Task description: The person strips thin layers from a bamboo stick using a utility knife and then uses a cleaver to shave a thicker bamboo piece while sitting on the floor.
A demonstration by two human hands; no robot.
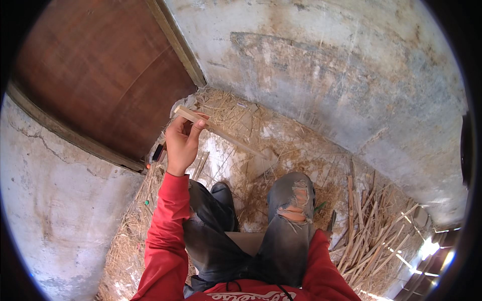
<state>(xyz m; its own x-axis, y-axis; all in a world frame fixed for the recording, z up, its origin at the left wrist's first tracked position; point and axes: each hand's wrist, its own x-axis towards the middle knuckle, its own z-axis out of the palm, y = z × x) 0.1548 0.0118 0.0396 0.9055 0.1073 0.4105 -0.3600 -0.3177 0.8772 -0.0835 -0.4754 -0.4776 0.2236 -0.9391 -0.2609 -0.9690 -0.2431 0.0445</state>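
Observation:
My left hand (183, 143) is raised in front of my left knee, fingers and thumb closed around a pale wooden strip (226, 135). The strip slants down from the hand toward the far side of a pale block (262, 164) on the floor; whether it touches the block I cannot tell. Beside my right knee, my right hand (326, 235) is mostly hidden by the sleeve and leg. A narrow dark knife blade (333, 219) points up from it.
Long split sticks (369, 226) lie piled to my right. Straw and shavings (226, 108) cover much of the floor. A small dark object (158, 152) lies near the brown door panel (105, 70). Weathered walls (326, 75) stand close by, and something green (320, 206) is by my right knee.

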